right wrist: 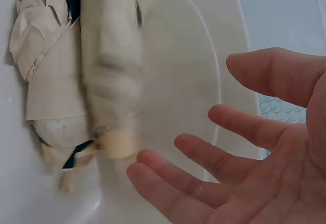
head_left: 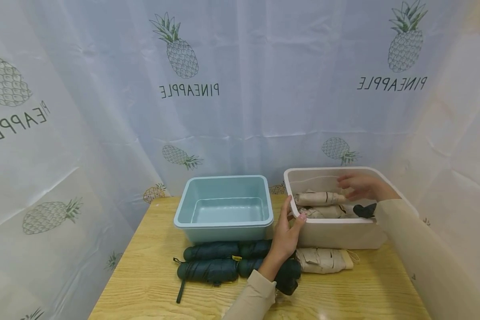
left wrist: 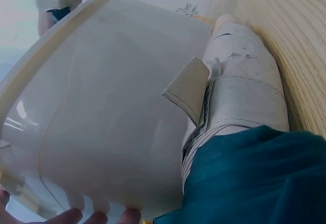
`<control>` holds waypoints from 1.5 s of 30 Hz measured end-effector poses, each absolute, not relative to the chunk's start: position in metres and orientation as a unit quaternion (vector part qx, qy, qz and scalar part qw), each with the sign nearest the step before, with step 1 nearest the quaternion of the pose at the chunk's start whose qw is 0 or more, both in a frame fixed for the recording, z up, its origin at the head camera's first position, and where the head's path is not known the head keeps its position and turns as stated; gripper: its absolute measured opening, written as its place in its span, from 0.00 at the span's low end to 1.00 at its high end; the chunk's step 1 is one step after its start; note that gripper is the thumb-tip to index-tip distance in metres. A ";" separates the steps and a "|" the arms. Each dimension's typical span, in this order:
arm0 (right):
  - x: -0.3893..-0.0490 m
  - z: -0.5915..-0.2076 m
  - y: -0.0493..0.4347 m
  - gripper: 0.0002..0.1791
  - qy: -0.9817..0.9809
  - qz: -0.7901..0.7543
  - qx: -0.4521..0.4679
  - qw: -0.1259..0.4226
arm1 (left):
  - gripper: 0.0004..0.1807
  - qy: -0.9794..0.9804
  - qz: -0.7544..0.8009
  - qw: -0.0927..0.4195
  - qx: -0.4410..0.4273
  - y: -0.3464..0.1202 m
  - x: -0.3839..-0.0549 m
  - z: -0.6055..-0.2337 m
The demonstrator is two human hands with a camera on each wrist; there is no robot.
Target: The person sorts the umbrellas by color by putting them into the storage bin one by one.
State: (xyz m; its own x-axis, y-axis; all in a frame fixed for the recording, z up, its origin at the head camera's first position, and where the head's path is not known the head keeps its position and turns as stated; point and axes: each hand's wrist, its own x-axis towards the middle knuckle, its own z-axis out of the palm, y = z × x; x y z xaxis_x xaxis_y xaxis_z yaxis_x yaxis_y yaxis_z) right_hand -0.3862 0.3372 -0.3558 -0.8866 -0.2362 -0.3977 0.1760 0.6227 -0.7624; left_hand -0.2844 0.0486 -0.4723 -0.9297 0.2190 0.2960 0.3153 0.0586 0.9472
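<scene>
My left hand (head_left: 286, 238) grips the near left corner of a white bin (head_left: 340, 226), thumb at the rim and fingers against the outer side. In the left wrist view, its fingertips (left wrist: 97, 218) show at the bottom by the bin wall. My right hand (head_left: 362, 186) is inside the bin, fingers spread and palm bare in the right wrist view. Beside it lie two folded beige umbrellas (right wrist: 112, 66), side by side on the bin's floor; the one nearer the hand is blurred. A dark piece (head_left: 364, 210) shows by the right sleeve.
A light blue bin (head_left: 224, 224) stands left of the white one. On the wooden table (head_left: 144, 275), several folded dark umbrellas (head_left: 208, 271) lie before it, partly behind the left forearm. Another beige umbrella (head_left: 322, 261) lies before the white bin. A pineapple-print curtain (head_left: 244, 111) hangs behind.
</scene>
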 end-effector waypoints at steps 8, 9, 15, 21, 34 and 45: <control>-0.373 -0.338 0.327 0.36 0.900 -0.381 -0.051 0.207 | 0.38 -0.726 -0.662 0.034 -0.186 0.049 -0.284 -0.473; -0.370 -0.334 0.324 0.35 0.905 -0.373 -0.062 0.194 | 0.38 -0.726 -0.662 0.036 -0.186 0.050 -0.284 -0.473; -0.342 -0.317 0.313 0.29 0.924 -0.350 -0.131 0.078 | 0.37 -0.727 -0.659 0.042 -0.186 0.050 -0.286 -0.474; -0.301 -0.319 0.319 0.19 0.887 -0.414 -0.202 -0.043 | 0.37 -0.727 -0.660 0.042 -0.186 0.051 -0.285 -0.474; -0.227 -0.390 0.329 0.21 0.729 -0.566 -0.384 -0.018 | 0.37 -0.726 -0.662 0.040 -0.181 0.051 -0.285 -0.473; -0.225 -0.451 0.337 0.18 0.839 -0.475 -0.251 0.085 | 0.38 -0.729 -0.660 0.046 -0.179 0.052 -0.286 -0.474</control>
